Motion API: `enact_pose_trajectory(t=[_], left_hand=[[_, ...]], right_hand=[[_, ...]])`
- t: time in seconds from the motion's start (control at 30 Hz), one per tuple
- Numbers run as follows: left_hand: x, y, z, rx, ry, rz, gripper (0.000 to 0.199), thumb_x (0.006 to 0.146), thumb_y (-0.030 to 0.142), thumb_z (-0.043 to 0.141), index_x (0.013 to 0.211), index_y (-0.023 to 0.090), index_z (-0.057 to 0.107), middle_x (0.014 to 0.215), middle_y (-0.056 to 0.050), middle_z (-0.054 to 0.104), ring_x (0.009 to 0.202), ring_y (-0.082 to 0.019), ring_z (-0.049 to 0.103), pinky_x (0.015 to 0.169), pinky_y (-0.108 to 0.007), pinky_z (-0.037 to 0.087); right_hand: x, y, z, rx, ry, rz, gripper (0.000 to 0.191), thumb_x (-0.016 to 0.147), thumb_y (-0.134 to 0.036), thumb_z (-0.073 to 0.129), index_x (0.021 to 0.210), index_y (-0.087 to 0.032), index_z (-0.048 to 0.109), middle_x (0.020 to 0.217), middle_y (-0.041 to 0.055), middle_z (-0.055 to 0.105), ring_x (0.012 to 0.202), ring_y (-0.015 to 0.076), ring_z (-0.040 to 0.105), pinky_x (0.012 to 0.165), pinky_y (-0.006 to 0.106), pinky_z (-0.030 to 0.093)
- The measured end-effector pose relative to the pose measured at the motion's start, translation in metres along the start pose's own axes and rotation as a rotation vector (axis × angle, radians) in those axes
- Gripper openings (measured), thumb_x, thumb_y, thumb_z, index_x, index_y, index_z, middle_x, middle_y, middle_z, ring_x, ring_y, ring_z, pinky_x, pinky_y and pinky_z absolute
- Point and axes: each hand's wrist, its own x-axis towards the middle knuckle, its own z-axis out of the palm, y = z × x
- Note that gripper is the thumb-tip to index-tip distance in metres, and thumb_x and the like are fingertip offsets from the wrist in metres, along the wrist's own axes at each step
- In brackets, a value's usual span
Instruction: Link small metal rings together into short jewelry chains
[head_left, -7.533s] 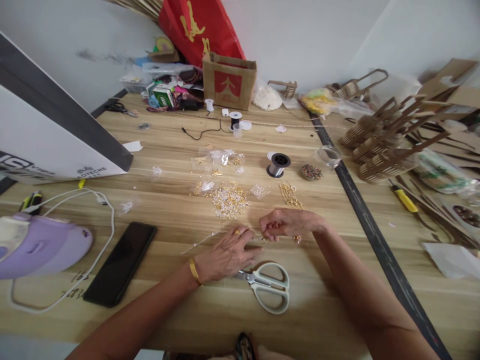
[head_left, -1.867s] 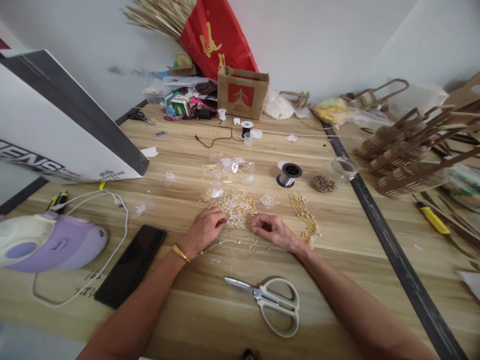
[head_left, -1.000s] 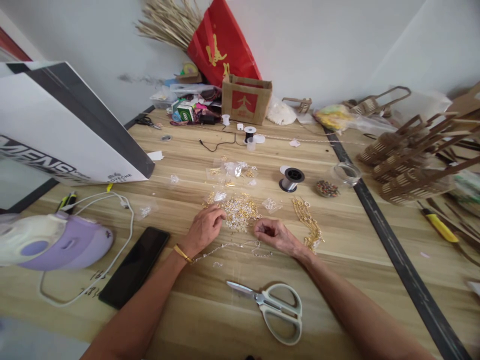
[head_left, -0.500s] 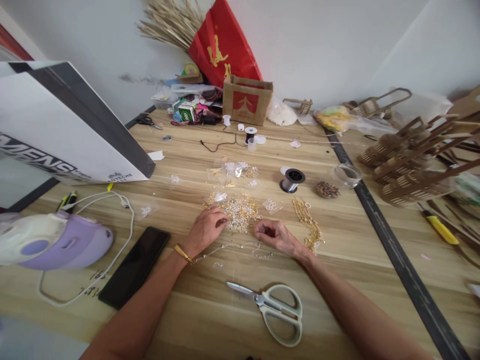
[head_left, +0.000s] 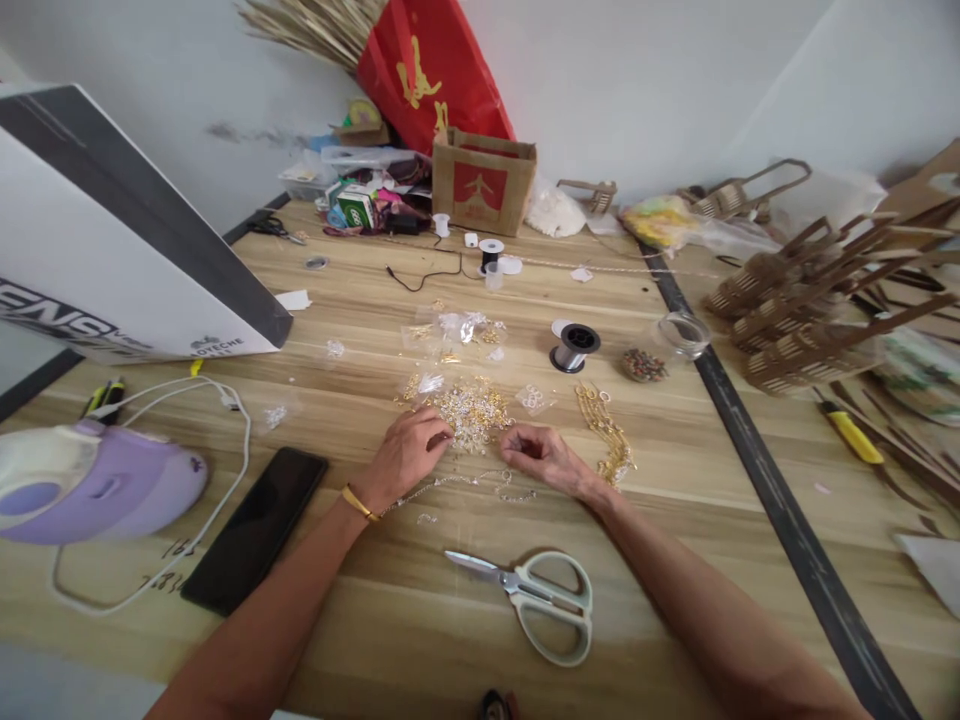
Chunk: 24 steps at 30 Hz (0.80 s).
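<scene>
Flanking a heap of small gold and silver pieces [head_left: 472, 410], had 2 bare hands at work on a wooden table [head_left: 405, 610]. Placed the left hand [head_left: 406, 450] at the left edge of the heap, with fingers curled toward the thumb; could not tell whether gripping a piece. Placed the right hand [head_left: 551, 460] beside the near right edge, with fingers likewise bent inward; could not tell whether holding anything. Wore a gold-coloured bracelet [head_left: 358, 502] at the left wrist. Saw a silver-coloured chain [head_left: 450, 480] on the tabletop between the hands, nearer the body than the heap, and, nearer still, 1 pair of scissors [head_left: 551, 600] with blades pointing left. Noted gold-coloured chains [head_left: 618, 462] just right of the right hand, a packet of pale rings [head_left: 532, 399] beyond it, a wire spool [head_left: 574, 355] farther off, and 1 black phone [head_left: 255, 530] left of the left forearm.
</scene>
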Motion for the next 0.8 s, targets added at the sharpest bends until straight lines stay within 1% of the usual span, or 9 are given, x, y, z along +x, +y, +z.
enact_pose_trajectory(t=[0.03,0.1,0.17,0.27,0.3,0.37,0.5,0.63,0.8], left_hand=[[-0.001,0.005,0.001,-0.010,0.015,0.033,0.008,0.083,0.015,0.058,0.080,0.015,0.065,0.082,-0.005,0.062,0.082,-0.017,0.055,0.081,-0.032,0.045],[-0.003,0.019,0.002,-0.031,-0.006,0.132,0.010,0.086,0.018,0.055,0.084,0.015,0.064,0.083,-0.004,0.061,0.085,-0.017,0.053,0.084,-0.033,0.045],[-0.007,0.037,0.004,-0.020,-0.092,0.247,0.014,0.089,0.020,0.051,0.086,0.016,0.064,0.086,-0.005,0.059,0.089,-0.018,0.052,0.091,-0.035,0.042],[-0.016,0.063,0.007,0.061,-0.239,0.383,0.019,0.091,0.019,0.044,0.096,0.015,0.061,0.096,-0.007,0.058,0.099,-0.020,0.049,0.093,-0.035,0.041],[-0.018,0.069,0.009,0.119,-0.290,0.410,0.021,0.092,0.019,0.041,0.100,0.015,0.060,0.101,-0.008,0.057,0.102,-0.021,0.049,0.094,-0.036,0.040],[-0.023,0.077,0.014,0.205,-0.343,0.439,0.025,0.092,0.020,0.041,0.112,0.015,0.055,0.109,-0.009,0.055,0.105,-0.024,0.048,0.093,-0.037,0.040],[-0.029,0.080,0.024,0.261,-0.333,0.421,0.038,0.092,0.028,0.043,0.126,0.013,0.045,0.118,-0.012,0.051,0.112,-0.027,0.045,0.096,-0.040,0.037],[-0.030,0.079,0.028,0.268,-0.344,0.421,0.038,0.092,0.030,0.044,0.128,0.017,0.044,0.116,-0.012,0.051,0.110,-0.026,0.046,0.095,-0.040,0.037],[-0.027,0.077,0.025,0.260,-0.353,0.429,0.036,0.093,0.032,0.040,0.127,0.021,0.046,0.108,-0.010,0.051,0.103,-0.025,0.048,0.092,-0.041,0.039]], right_hand=[[0.000,0.000,0.000,0.012,-0.002,0.002,0.028,0.082,-0.042,0.058,0.078,-0.015,0.055,0.062,-0.0039,0.044,0.054,0.0082,0.036,0.050,0.021,0.027],[0.000,0.001,0.000,0.035,0.002,0.007,0.028,0.082,-0.043,0.058,0.078,-0.015,0.055,0.062,-0.0042,0.044,0.054,0.0081,0.035,0.050,0.021,0.027],[0.001,0.002,0.000,0.054,0.012,0.005,0.027,0.081,-0.042,0.059,0.078,-0.015,0.055,0.061,-0.0047,0.043,0.053,0.0079,0.034,0.049,0.021,0.026],[0.001,0.004,0.000,0.067,0.028,-0.013,0.026,0.081,-0.040,0.059,0.078,-0.015,0.055,0.061,-0.0049,0.043,0.054,0.0078,0.035,0.049,0.021,0.027],[0.001,0.004,0.000,0.065,0.032,-0.021,0.025,0.081,-0.039,0.059,0.078,-0.015,0.055,0.062,-0.0047,0.044,0.054,0.0079,0.035,0.050,0.021,0.027],[0.001,0.005,-0.001,0.059,0.031,-0.035,0.022,0.082,-0.036,0.059,0.078,-0.015,0.056,0.063,-0.0044,0.044,0.056,0.0080,0.036,0.051,0.021,0.028],[0.001,0.004,-0.003,0.044,0.012,-0.040,0.020,0.083,-0.034,0.058,0.079,-0.015,0.056,0.064,-0.0039,0.045,0.057,0.0080,0.037,0.051,0.021,0.029],[0.001,0.005,-0.003,0.033,0.023,-0.049,0.019,0.082,-0.033,0.058,0.078,-0.014,0.056,0.066,-0.0033,0.047,0.057,0.0078,0.037,0.052,0.021,0.030],[0.001,0.004,-0.003,0.035,0.015,-0.046,0.020,0.083,-0.034,0.058,0.078,-0.014,0.056,0.066,-0.0031,0.048,0.057,0.0080,0.039,0.052,0.021,0.031]])
